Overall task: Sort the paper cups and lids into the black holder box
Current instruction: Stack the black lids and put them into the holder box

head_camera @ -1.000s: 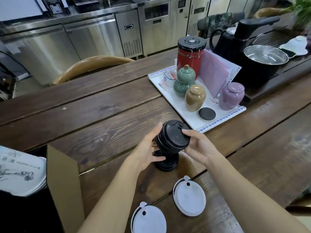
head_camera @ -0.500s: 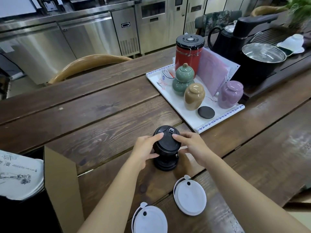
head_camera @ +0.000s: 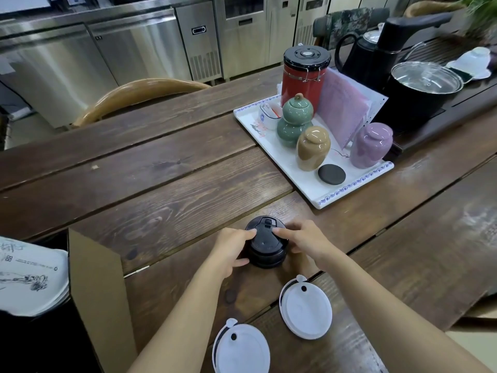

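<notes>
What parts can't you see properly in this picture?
- Head view: the lower part of the stack of black lids is hidden by the left hand and right hand.
- The nearer white lid is cut off by the bottom edge.
- The printed paper cups are cut off by the left edge.
- The cardboard flap hides what lies behind it.

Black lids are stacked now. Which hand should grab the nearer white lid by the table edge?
Probably the left. The nearer white lid lies under the left forearm, on the side of the left hand. The right hand sits above the other white lid. Both hands rest on the black lid stack.
</notes>
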Demonstrator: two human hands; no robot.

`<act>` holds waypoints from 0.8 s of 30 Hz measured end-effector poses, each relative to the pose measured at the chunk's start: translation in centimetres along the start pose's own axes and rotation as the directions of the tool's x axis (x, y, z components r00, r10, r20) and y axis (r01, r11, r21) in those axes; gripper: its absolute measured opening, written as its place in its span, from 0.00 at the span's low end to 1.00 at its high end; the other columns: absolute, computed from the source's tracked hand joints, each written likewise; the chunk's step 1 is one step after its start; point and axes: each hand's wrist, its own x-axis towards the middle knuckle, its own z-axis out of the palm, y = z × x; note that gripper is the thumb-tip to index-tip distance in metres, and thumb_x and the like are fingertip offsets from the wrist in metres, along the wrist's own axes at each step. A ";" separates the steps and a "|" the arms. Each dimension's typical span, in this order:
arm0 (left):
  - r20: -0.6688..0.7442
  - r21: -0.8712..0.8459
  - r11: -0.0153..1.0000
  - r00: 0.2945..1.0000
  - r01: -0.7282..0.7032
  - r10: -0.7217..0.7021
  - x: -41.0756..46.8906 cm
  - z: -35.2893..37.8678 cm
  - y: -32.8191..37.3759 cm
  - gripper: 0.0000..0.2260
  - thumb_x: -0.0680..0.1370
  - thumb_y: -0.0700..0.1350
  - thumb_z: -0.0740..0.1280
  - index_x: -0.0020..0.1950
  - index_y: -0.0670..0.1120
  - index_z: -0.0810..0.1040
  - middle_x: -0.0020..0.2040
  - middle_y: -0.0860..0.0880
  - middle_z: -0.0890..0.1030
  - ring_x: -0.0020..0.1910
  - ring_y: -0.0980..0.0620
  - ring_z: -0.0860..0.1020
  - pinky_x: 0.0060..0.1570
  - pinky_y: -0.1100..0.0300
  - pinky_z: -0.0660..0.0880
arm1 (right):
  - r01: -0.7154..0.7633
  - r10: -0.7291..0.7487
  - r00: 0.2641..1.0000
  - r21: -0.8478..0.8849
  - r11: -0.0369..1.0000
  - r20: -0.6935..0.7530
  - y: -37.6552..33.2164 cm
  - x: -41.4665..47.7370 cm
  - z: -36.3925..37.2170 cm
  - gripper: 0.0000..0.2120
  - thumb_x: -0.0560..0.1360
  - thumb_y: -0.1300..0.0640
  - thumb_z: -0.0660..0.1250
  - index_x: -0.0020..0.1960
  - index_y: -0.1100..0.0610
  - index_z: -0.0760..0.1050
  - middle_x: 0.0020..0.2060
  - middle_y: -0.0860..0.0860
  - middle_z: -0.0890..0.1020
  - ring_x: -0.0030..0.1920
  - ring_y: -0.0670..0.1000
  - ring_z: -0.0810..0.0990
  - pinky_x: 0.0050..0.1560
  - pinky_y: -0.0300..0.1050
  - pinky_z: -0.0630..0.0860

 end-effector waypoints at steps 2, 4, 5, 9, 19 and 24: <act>0.004 0.005 1.000 1.000 0.014 -0.014 0.0 0.0 -0.2 0.18 0.74 0.44 0.69 0.63 0.41 0.74 0.65 0.44 0.74 0.64 0.45 0.72 0.48 0.49 0.78 | -0.014 0.014 1.000 -0.017 1.000 0.010 0.2 0.0 0.2 0.16 0.73 0.50 0.69 0.54 0.60 0.77 0.47 0.53 0.82 0.47 0.51 0.78 0.51 0.49 0.75; 0.014 0.005 1.000 1.000 0.017 -0.017 0.0 0.1 -0.4 0.20 0.74 0.44 0.70 0.64 0.41 0.73 0.67 0.44 0.74 0.66 0.45 0.71 0.49 0.47 0.78 | -0.041 0.042 0.999 -0.025 0.999 0.031 0.4 0.0 0.1 0.15 0.73 0.48 0.68 0.54 0.58 0.77 0.45 0.51 0.81 0.47 0.50 0.77 0.53 0.49 0.75; 0.017 0.005 1.000 1.000 0.017 -0.017 0.0 0.2 -0.5 0.21 0.74 0.45 0.70 0.64 0.41 0.73 0.67 0.44 0.73 0.66 0.45 0.70 0.50 0.47 0.78 | -0.055 0.056 0.997 -0.034 0.998 0.043 0.4 -0.1 0.0 0.14 0.74 0.48 0.68 0.53 0.57 0.77 0.44 0.50 0.81 0.46 0.48 0.77 0.53 0.47 0.75; 0.051 -0.053 0.998 0.998 0.035 -0.032 -0.4 0.4 -0.8 0.19 0.74 0.42 0.71 0.63 0.39 0.75 0.66 0.43 0.74 0.64 0.46 0.71 0.51 0.46 0.78 | -0.075 0.076 0.993 -0.016 0.997 0.091 0.5 -0.3 0.1 0.12 0.73 0.50 0.69 0.52 0.56 0.80 0.45 0.49 0.84 0.46 0.46 0.80 0.42 0.35 0.72; 0.068 -0.185 0.980 0.995 0.079 -0.067 -1.7 0.2 -1.2 0.17 0.70 0.37 0.73 0.57 0.43 0.75 0.51 0.48 0.75 0.54 0.49 0.70 0.58 0.43 0.75 | -0.082 0.071 0.991 0.095 0.992 0.111 0.7 -1.0 1.0 0.21 0.67 0.56 0.75 0.55 0.58 0.70 0.53 0.55 0.78 0.54 0.54 0.80 0.56 0.54 0.79; 0.049 -0.240 0.969 0.998 0.052 -0.041 -3.5 -1.5 -1.1 0.19 0.69 0.42 0.74 0.58 0.44 0.76 0.58 0.45 0.77 0.60 0.45 0.74 0.46 0.51 0.77 | -0.018 -0.001 0.988 0.122 0.992 0.155 -0.9 -1.9 2.0 0.20 0.69 0.58 0.74 0.56 0.58 0.70 0.51 0.53 0.78 0.52 0.52 0.80 0.52 0.52 0.81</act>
